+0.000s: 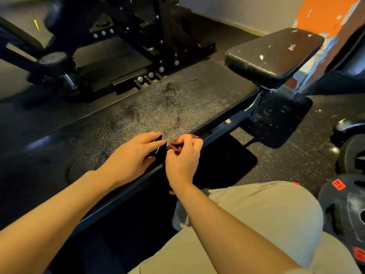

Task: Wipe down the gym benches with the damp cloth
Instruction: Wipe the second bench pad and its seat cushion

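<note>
Both hands meet at the bench's near edge: left hand [136, 153] grips a dark cloth [157, 149], right hand [182, 153] pinches its reddish corner. Bench pad [158, 107] beyond shows damp streaks; the seat pad [274, 54] looks flaked. Seemingly refolding the cloth mid-wipe. Next: flatten it and sweep the pad.
</note>
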Action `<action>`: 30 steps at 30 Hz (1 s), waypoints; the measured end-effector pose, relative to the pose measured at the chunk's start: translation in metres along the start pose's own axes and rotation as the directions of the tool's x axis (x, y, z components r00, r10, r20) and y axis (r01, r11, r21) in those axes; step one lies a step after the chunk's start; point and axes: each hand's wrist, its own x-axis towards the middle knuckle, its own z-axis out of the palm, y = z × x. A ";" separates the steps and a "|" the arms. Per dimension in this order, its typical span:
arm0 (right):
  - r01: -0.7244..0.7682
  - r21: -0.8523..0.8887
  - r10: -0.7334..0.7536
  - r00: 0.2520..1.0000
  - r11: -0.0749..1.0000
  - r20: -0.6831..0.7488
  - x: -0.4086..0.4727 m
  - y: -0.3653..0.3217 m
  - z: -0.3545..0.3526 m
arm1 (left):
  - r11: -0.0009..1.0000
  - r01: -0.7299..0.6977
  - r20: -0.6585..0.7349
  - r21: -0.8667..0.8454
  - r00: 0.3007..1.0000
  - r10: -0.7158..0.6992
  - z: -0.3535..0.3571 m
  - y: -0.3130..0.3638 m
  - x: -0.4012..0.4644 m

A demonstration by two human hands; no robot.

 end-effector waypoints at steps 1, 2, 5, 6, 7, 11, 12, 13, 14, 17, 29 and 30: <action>0.021 0.012 -0.022 0.996 1.000 0.087 -0.008 0.002 -0.002 | 1.000 -0.001 -0.010 0.000 1.000 0.001 0.003 0.001 0.000; 0.038 0.028 -0.042 0.985 0.999 0.166 -0.013 0.005 -0.008 | 1.000 -0.006 -0.023 0.002 1.000 0.006 0.004 0.001 0.000; 0.049 0.012 -0.050 0.991 0.999 0.127 -0.005 0.019 -0.029 | 1.000 -0.009 -0.044 0.017 0.999 0.009 0.008 0.003 -0.001; 0.024 -0.006 -0.024 0.999 1.000 0.042 0.004 0.025 -0.035 | 1.000 -0.017 -0.044 0.024 0.999 0.018 0.010 0.003 -0.001; -0.005 -0.017 0.004 0.999 1.000 -0.036 0.013 0.030 -0.040 | 0.999 -0.024 -0.048 0.027 0.999 0.025 0.010 0.005 -0.001; 0.016 -0.013 -0.017 0.997 1.000 -0.075 0.037 0.039 -0.049 | 0.999 0.019 -0.100 -0.030 0.995 -0.022 0.011 0.012 0.001; 0.062 -0.021 -0.063 0.997 0.998 -0.040 0.035 0.036 -0.047 | 0.999 0.032 -0.096 -0.037 0.995 -0.036 0.012 0.013 0.001; 0.122 -0.035 -0.122 0.992 0.992 0.013 0.030 0.034 -0.043 | 0.998 0.046 -0.091 -0.040 0.995 -0.049 0.012 0.014 0.001; 0.184 -0.041 -0.180 0.980 0.982 0.082 0.023 0.033 -0.038 | 0.998 0.050 -0.100 -0.043 0.994 -0.054 0.012 0.014 0.000; 0.255 0.008 -0.243 0.911 0.967 0.333 0.001 0.029 -0.029 | 0.998 0.042 -0.117 -0.044 0.992 -0.047 0.014 0.013 0.000; 0.116 -0.093 -0.119 0.992 0.989 -0.028 0.032 0.033 -0.042 | 0.999 0.039 -0.077 -0.016 0.996 -0.040 0.021 0.012 -0.001; 0.190 -0.087 -0.188 0.982 0.978 0.037 0.028 0.030 -0.041 | 0.999 0.039 -0.075 -0.019 0.996 -0.041 0.020 0.012 0.000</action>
